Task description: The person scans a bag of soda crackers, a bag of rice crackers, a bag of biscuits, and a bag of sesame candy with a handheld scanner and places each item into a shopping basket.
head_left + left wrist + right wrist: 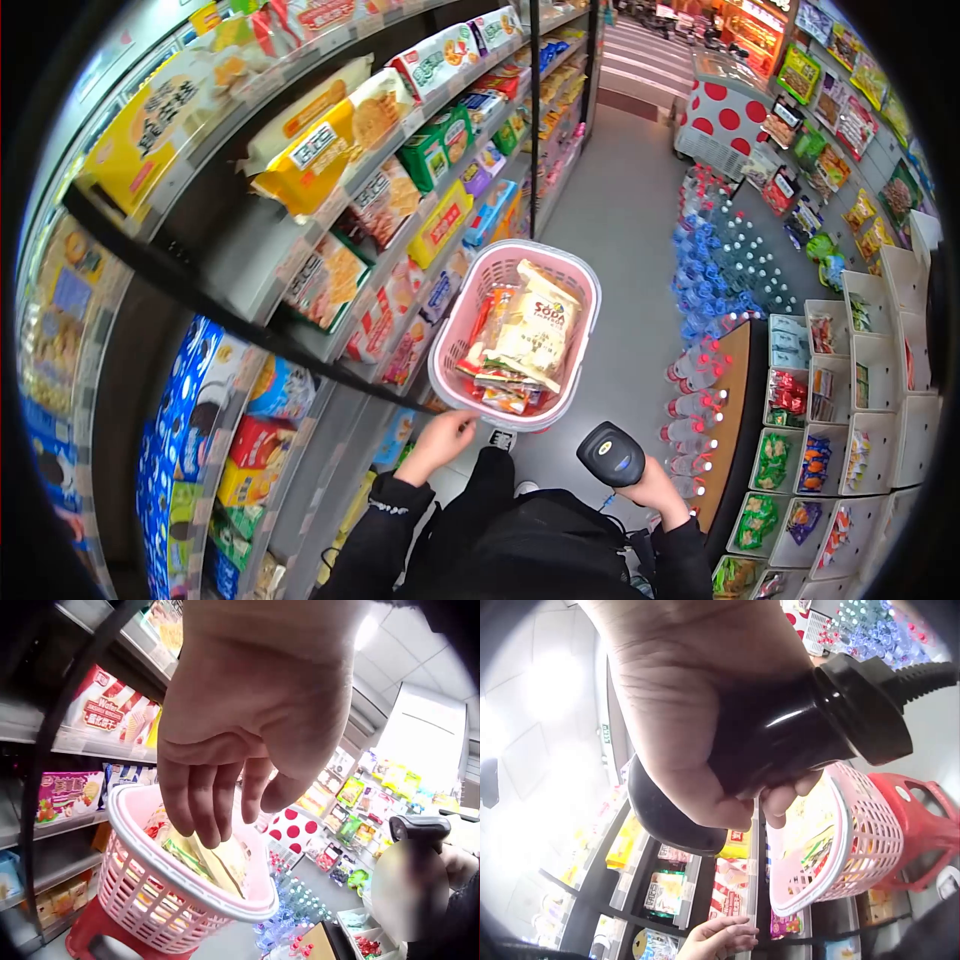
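My right hand (650,487) grips a black barcode scanner (611,453), its fingers wrapped round the handle in the right wrist view. A cable leaves the base of that handle (780,731). My left hand (443,443) holds nothing and hangs with loosely bent fingers by the near left side of a pink basket (487,275). Inside the basket lie several packaged snacks, a cream pack of soda crackers (545,318) on top. In the left wrist view the fingers of the left hand (255,712) overlap the basket's contents.
A red stool (922,817) stands under the basket. Shelves of biscuit packs (330,140) line the left side. Bottles (700,375) and open bins of small packets (770,460) run along the right. The grey aisle floor (635,190) leads to a polka-dot freezer (722,115).
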`<action>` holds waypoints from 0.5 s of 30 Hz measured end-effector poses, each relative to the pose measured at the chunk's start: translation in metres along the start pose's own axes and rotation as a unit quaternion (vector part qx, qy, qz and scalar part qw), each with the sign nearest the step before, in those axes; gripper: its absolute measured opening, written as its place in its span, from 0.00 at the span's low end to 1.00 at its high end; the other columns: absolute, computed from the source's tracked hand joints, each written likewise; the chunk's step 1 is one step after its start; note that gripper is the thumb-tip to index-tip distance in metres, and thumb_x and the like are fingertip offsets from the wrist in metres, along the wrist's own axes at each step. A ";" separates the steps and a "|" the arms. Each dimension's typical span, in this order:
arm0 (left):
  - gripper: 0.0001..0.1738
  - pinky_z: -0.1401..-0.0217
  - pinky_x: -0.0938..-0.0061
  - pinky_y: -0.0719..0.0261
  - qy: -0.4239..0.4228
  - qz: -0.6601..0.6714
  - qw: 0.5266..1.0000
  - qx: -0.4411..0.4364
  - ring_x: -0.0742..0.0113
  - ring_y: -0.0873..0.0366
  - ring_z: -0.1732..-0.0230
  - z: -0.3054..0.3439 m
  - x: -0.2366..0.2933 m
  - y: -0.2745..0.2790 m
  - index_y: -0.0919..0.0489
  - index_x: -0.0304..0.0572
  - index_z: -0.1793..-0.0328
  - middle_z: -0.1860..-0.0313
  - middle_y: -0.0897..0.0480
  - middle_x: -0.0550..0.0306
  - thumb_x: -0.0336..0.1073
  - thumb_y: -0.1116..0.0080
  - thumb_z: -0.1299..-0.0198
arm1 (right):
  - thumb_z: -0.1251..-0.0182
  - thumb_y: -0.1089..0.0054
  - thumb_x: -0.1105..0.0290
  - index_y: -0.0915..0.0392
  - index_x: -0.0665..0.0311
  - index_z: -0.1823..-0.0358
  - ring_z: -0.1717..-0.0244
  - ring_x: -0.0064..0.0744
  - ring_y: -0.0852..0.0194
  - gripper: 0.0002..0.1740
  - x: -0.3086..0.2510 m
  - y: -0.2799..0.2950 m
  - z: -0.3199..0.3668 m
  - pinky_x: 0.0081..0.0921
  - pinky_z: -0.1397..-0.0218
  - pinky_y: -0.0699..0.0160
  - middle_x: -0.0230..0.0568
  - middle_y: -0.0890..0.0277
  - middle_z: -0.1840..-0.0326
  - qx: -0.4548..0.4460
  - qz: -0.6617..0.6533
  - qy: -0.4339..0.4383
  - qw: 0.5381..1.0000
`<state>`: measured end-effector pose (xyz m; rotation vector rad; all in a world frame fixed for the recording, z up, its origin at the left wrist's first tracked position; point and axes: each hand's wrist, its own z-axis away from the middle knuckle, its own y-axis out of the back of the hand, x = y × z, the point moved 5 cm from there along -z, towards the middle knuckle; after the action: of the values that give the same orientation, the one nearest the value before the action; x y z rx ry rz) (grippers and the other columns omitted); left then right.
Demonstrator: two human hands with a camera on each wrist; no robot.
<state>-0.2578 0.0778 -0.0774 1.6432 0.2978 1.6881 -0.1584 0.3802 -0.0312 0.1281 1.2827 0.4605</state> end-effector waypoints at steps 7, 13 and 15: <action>0.15 0.65 0.68 0.27 0.003 0.088 0.994 0.061 0.53 0.24 0.69 -0.135 -0.019 -0.001 0.25 0.34 0.61 0.72 0.23 0.45 0.37 0.47 0.52 | 0.65 0.41 0.79 0.29 0.69 0.65 0.69 0.23 0.29 0.18 -0.008 0.020 -0.036 0.22 0.62 0.30 0.38 0.25 0.72 0.085 0.027 -0.044 0.995; 0.25 0.58 0.62 0.30 0.043 0.022 0.999 0.005 0.47 0.26 0.62 -0.219 -0.046 -0.036 0.27 0.30 0.63 0.67 0.24 0.40 0.49 0.42 0.57 | 0.66 0.42 0.80 0.29 0.68 0.65 0.68 0.22 0.29 0.19 -0.016 0.020 -0.058 0.22 0.62 0.30 0.36 0.25 0.71 0.124 -0.013 -0.088 0.988; 0.28 0.58 0.62 0.30 0.054 0.007 0.998 -0.021 0.46 0.26 0.62 -0.236 -0.045 -0.044 0.28 0.29 0.63 0.66 0.24 0.38 0.51 0.41 0.57 | 0.65 0.43 0.80 0.29 0.68 0.64 0.67 0.21 0.29 0.19 -0.013 0.019 -0.057 0.21 0.61 0.30 0.35 0.26 0.70 0.131 -0.042 -0.128 0.982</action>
<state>-0.4671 0.1563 -0.1746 1.5294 0.3012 1.7858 -0.2195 0.3828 -0.0299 0.3423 1.0858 0.1919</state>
